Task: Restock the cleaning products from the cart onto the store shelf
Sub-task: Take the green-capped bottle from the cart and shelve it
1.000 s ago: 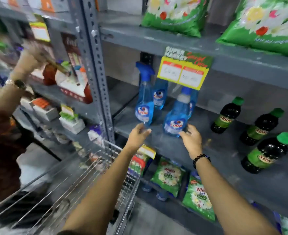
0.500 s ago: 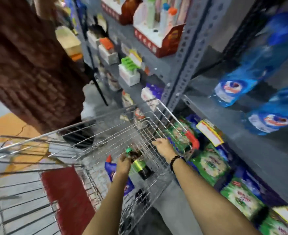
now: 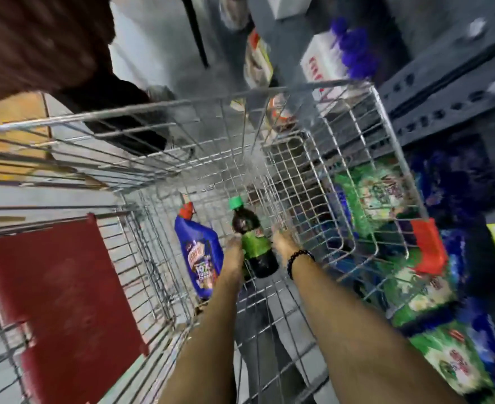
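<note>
I look straight down into a wire shopping cart (image 3: pixel 354 158). A dark bottle with a green cap and green label (image 3: pixel 250 239) lies on the cart's bottom. My left hand (image 3: pixel 234 249) presses against its left side and my right hand (image 3: pixel 282 239), with a black bead bracelet at the wrist, against its right side, so both hands hold it. A blue bottle with a red cap (image 3: pixel 201 255) lies in the cart just left of my left hand.
A red flap (image 3: pixel 59 287) covers the cart's child seat at the lower left. Green detergent bags (image 3: pixel 415 287) fill the low shelf on the right, behind the cart's wall. Another person in dark clothing (image 3: pixel 51 39) stands at the upper left.
A second ago both hands were up at the blue spray bottles on the shelf. They have dropped into the cart and closed on the dark green-capped bottle. My view has tilted down.
</note>
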Tool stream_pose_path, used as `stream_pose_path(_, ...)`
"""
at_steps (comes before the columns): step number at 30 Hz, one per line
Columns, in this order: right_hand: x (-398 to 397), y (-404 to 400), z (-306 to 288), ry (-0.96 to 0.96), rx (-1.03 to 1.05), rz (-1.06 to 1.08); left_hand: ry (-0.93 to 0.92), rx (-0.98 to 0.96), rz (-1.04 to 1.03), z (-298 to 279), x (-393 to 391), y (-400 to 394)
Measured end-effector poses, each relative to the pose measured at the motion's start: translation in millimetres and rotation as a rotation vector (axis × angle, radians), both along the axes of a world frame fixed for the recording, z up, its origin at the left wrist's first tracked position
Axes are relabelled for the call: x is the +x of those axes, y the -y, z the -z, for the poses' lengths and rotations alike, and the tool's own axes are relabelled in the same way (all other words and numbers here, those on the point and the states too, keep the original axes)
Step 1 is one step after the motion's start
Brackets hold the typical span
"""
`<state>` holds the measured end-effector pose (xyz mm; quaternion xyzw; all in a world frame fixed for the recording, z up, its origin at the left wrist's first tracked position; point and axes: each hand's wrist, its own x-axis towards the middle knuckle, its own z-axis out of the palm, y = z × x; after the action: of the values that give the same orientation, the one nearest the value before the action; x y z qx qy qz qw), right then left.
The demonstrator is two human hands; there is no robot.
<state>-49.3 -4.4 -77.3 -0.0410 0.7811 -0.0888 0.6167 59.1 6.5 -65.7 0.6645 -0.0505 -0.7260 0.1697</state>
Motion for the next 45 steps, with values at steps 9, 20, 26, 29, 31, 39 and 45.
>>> stream_pose_path(9,-8.4,1.3,-44.9,0.185,-0.1,-0.026,-0.182,0.003,0.031,-22.5,36.4,-1.5)
stream_pose_path(20,-22.2,-27.8,-268.8,0.259,-0.723,0.141,-0.517,-0.419,0.468,-205.4,45.4,47.5)
stream_pose_path(26,-47.7,-79.3,-409.7,0.085,-1.156,0.097,-0.698,-0.803,0.861,-353.4,12.2,53.5)
stream_pose_path(29,-58.3,-112.9,-475.2,-0.043,-1.35,0.086,-0.763,-0.993,0.962,-425.6,-10.0,37.6)
stream_pose_path(31,-65.2,-137.4,-512.3,-0.127,-1.449,0.067,-0.801,-1.073,0.995,-467.4,-26.5,20.1)
stream_pose_path(39,-94.0,-237.9,-581.5,-0.338,-1.621,0.08,-1.002,-1.259,1.224,-541.1,-83.6,-51.2)
stream_pose_path(45,-141.1,-298.2,-548.3,-0.333,-1.512,0.164,-1.098,-1.151,1.341,-511.1,-142.2,-97.2)
